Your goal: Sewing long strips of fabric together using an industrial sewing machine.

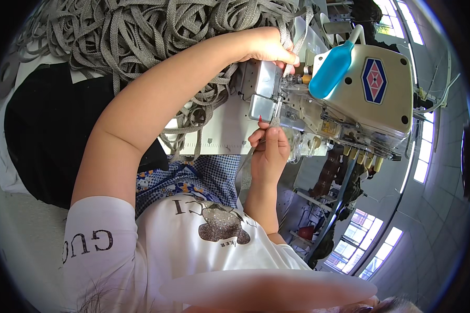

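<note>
A grey woven webbing strap (pixel 301 39) runs through the sewing area of a cream overlock sewing machine (pixel 363 94). Beyond the presser foot, my left hand (pixel 270 48) is closed around the strap, thumb and fingers gripping it beside the machine's head. On the near side, my right hand (pixel 270 148) pinches the end of the strap (pixel 275 121) between thumb and fingers, just in front of the metal plate (pixel 262 108). The exact spot under the needle is too small to make out. A bright blue oval pad (pixel 331 69) hangs on the machine's front.
A large tangled heap of grey webbing (pixel 141 36) covers the far left of the white table (pixel 222 138), with loops hanging over its near edge. Black fabric (pixel 42 135) lies at the left. Several thread-guide knobs (pixel 361 156) stick out from the machine; shelving (pixel 318 201) stands behind.
</note>
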`<state>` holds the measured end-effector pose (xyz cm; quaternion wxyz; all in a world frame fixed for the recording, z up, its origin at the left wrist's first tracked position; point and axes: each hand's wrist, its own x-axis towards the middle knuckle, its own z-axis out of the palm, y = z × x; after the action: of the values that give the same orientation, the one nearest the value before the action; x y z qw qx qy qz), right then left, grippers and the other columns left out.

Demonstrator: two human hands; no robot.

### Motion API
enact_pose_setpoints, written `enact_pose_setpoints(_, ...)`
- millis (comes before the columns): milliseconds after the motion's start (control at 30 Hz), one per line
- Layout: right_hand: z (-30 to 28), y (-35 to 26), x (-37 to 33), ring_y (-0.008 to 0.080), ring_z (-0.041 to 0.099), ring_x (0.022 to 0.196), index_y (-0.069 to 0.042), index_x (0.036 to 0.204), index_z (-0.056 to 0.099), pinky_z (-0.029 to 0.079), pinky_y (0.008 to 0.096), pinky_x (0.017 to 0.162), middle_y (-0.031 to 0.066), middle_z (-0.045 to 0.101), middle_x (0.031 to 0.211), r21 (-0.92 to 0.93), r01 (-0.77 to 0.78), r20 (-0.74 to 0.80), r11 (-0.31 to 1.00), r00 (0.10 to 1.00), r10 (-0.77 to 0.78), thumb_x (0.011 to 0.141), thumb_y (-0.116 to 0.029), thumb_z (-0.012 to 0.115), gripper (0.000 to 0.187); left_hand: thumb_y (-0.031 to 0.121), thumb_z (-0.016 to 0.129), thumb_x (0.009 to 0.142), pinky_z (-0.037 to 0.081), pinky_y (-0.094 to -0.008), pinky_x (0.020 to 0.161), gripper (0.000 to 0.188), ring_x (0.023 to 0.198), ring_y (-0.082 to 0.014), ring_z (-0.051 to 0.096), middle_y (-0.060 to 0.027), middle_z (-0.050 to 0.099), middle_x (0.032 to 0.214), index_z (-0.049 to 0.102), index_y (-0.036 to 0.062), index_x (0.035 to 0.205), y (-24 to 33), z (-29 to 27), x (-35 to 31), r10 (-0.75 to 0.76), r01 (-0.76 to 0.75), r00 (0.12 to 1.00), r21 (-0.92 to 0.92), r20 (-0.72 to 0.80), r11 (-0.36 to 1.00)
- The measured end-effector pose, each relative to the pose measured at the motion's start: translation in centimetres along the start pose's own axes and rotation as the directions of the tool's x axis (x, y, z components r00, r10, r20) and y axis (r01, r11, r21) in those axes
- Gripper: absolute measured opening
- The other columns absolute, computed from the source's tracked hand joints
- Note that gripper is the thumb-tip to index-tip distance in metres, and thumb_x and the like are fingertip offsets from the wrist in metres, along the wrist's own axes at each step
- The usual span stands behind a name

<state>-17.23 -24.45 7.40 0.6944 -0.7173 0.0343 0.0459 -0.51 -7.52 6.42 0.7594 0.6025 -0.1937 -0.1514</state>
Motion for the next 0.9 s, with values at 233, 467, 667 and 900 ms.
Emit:
enact_pose_setpoints(233, 0.12, 0.0, 0.01, 0.0108, 0.048, 0.058, 0.002, 0.093, 0.059, 0.038, 0.021, 0.057, 0.0082, 0.059, 0.068, 0.003, 0.009, -0.004, 1.0, 1.0, -0.009, 0.092, -0.021, 0.049, 0.026, 0.024, 0.058, 0.085, 0.046, -0.0215, 0.067, 0.022, 0.071, -0.0072, 0.057, -0.0048, 0.067, 0.082, 0.065, 0.0034, 0.088, -0.27, 0.04, 0.15, 0.023, -0.023, 1.0, -0.027, 0.008, 0.999)
enact_pose_setpoints(467, 0.1, 0.0, 0.05, 0.0107, 0.048, 0.059, 0.002, 0.093, 0.059, 0.038, 0.021, 0.058, 0.0084, 0.059, 0.068, 0.009, 0.019, 0.004, 1.0, 1.0, -0.019, 0.093, -0.021, 0.048, 0.026, 0.024, 0.058, 0.085, 0.046, -0.0214, 0.068, 0.022, 0.071, -0.0074, 0.057, -0.0058, 0.067, 0.083, 0.064, 0.0034, 0.084, 0.09, 0.12, 0.11, 0.021, -0.02, 1.0, -0.038, 0.024, 0.999)
enact_pose_setpoints(667, 0.2, -0.09, 0.02, 0.0108, 0.048, 0.059, 0.003, 0.093, 0.058, 0.038, 0.021, 0.058, 0.0088, 0.059, 0.068, 0.001, 0.022, 0.008, 1.0, 1.0, -0.022, 0.093, -0.022, 0.048, 0.027, 0.023, 0.058, 0.085, 0.045, -0.0215, 0.068, 0.02, 0.071, -0.007, 0.057, -0.0051, 0.066, 0.083, 0.063, 0.0042, 0.08, 0.25, 0.11, -0.13, -0.004, 0.004, 1.0, -0.031, 0.016, 1.0)
enact_pose_setpoints(900, 0.13, 0.05, 0.05, 0.0106, 0.048, 0.059, 0.003, 0.093, 0.058, 0.038, 0.0207, 0.058, 0.0089, 0.059, 0.068, 0.008, 0.021, 0.016, 1.0, 1.0, -0.022, 0.093, -0.022, 0.047, 0.027, 0.021, 0.063, 0.082, 0.045, -0.02, 0.065, 0.017, 0.07, -0.0061, 0.058, -0.004, 0.068, 0.082, 0.066, 0.0051, 0.08, 0.02, 0.1, 0.05, -0.001, 0.001, 1.0, -0.066, -0.006, 0.998)
